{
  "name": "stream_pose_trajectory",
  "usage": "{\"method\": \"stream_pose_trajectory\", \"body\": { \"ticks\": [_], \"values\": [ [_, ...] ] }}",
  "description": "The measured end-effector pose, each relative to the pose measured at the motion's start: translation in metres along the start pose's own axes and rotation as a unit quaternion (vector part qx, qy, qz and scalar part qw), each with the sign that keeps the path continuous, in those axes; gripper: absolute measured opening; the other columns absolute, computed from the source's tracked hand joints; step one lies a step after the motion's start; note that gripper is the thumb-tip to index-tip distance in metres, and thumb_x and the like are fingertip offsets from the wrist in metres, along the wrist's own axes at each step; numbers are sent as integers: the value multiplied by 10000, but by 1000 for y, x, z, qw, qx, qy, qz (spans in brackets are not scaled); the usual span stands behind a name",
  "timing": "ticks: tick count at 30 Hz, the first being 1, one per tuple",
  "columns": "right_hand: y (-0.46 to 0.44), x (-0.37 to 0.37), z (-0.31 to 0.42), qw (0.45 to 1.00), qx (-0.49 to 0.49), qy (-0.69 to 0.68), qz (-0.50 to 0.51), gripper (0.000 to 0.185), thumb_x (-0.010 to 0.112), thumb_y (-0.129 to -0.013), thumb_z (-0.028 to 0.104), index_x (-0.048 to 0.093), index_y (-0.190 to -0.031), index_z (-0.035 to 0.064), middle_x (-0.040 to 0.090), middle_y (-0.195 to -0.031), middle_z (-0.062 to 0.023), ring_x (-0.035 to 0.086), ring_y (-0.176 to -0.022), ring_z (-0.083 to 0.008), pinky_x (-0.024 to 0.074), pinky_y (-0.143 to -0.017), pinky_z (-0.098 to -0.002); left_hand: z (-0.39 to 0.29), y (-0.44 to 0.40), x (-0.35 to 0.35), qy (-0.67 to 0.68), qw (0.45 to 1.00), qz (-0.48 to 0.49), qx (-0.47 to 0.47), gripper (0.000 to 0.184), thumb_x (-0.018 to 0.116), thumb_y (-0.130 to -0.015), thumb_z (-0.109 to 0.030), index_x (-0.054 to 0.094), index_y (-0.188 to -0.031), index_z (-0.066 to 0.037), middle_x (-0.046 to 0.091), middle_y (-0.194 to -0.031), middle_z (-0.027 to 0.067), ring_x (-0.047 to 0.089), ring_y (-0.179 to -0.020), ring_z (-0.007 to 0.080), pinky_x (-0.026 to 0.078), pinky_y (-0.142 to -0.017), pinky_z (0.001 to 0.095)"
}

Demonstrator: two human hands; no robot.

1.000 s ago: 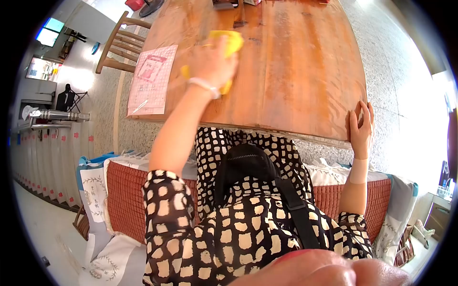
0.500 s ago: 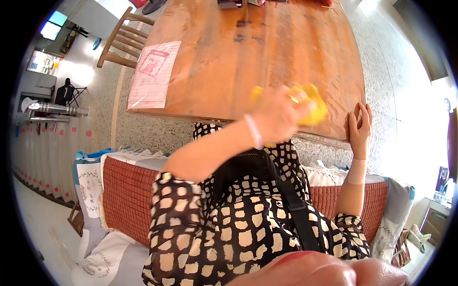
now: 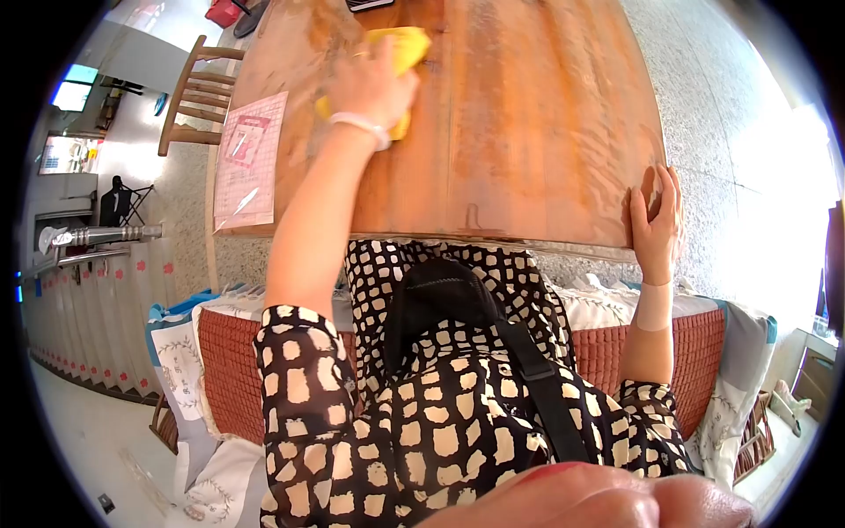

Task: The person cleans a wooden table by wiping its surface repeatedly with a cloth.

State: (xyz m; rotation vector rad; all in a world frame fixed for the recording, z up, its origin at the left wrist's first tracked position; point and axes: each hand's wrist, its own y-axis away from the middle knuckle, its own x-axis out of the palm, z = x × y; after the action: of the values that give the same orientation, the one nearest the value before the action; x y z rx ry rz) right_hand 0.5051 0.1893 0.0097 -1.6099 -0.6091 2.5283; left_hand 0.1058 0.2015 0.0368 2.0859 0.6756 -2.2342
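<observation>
My left hand [image 3: 374, 91], with a white band at the wrist, presses a yellow cloth [image 3: 407, 48] onto the wooden table [image 3: 528, 114]. Motion blurs the fingers a little, and the cloth shows on both sides of the hand. Over the right edge of the table rests my right hand [image 3: 656, 216], its thumb and fingers apart and nothing in it. Left of the cloth, at the near left corner, lies a pink and white printed sheet [image 3: 255, 158]. Glossy reflections show on the tabletop.
A dark flat object [image 3: 370, 4] sits at the far edge. Beyond the table's left side stands a wooden chair [image 3: 198, 97]. I sit on a seat with a reddish-brown woven mat [image 3: 231, 370]; a black bag [image 3: 444, 304] is at my lap.
My left hand has swept the yellow cloth from the near right part of the table to the far left. My right hand stays at the right edge. The view has shifted slightly.
</observation>
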Motion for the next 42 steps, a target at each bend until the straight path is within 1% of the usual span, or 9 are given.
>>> {"method": "stream_pose_trajectory", "body": {
  "ticks": [4,10,15,19,26,29,33,37,42],
  "values": [
    [-1,-3,0,998,33,-53,21,580,563,-910,335,392,-1366,19,482,-1356,-205,485,-1228,-360,403,-996,-402,-101,9,3,80,984,-73,143,536,553,-797,-406,527,-1253,-125,585,-1214,162,581,-979,391,481,-820,508],
    [-2,4,-8,959,113,-258,-19,498,451,-986,279,353,-1397,15,465,-1375,-207,473,-1259,-303,377,-1030,-363,-213,65,-24,190,928,-21,320,527,560,-820,-434,525,-1271,-162,566,-1250,91,558,-1046,326,428,-848,513],
    [-4,8,-16,929,130,-346,-30,473,430,-999,269,370,-1385,3,481,-1360,-203,486,-1245,-280,382,-1027,-348,-196,99,-46,240,877,1,417,571,666,-756,-381,533,-1267,-163,568,-1203,83,556,-996,301,450,-813,452],
    [-4,4,-17,950,137,-280,-5,461,490,-968,304,457,-1342,36,529,-1320,-172,522,-1208,-265,402,-998,-355,-138,101,-36,282,857,-18,431,602,719,-699,-301,540,-1258,-167,576,-1175,91,559,-946,288,471,-796,399],
    [-5,2,-16,965,137,-222,13,460,547,-937,309,487,-1324,67,577,-1257,-162,567,-1150,-264,430,-957,-349,11,94,-43,167,969,-1,180,511,681,-710,-253,575,-1199,-150,600,-1144,90,594,-895,299,498,-783,406],
    [-6,0,-13,957,143,-250,27,468,554,-941,291,478,-1326,36,578,-1246,-170,572,-1127,-247,443,-931,-330,56,115,-43,135,984,-60,98,539,669,-729,-179,548,-1253,-138,577,-1191,120,573,-1020,331,479,-864,411],
    [-6,2,-16,956,155,-249,29,466,566,-942,263,469,-1334,30,570,-1253,-174,570,-1108,-223,455,-906,-309,83,148,-54,135,987,-70,58,544,677,-728,-171,551,-1256,-137,578,-1204,129,570,-1014,338,463,-891,410],
    [-8,7,-30,962,111,-247,25,421,555,-951,253,506,-1301,25,571,-1254,-158,556,-1132,-227,445,-934,-323,146,127,-50,14,999,-10,-43,555,646,-761,-274,529,-1289,-149,575,-1229,136,567,-1052,352,455,-920,419],
    [-11,14,-45,975,59,-212,20,405,547,-951,261,522,-1284,32,545,-1292,-155,524,-1183,-254,418,-980,-341,216,94,-29,-6,989,-37,-141,572,619,-778,-391,514,-1298,-178,578,-1235,143,567,-1076,365,473,-902,435]
  ]
}}
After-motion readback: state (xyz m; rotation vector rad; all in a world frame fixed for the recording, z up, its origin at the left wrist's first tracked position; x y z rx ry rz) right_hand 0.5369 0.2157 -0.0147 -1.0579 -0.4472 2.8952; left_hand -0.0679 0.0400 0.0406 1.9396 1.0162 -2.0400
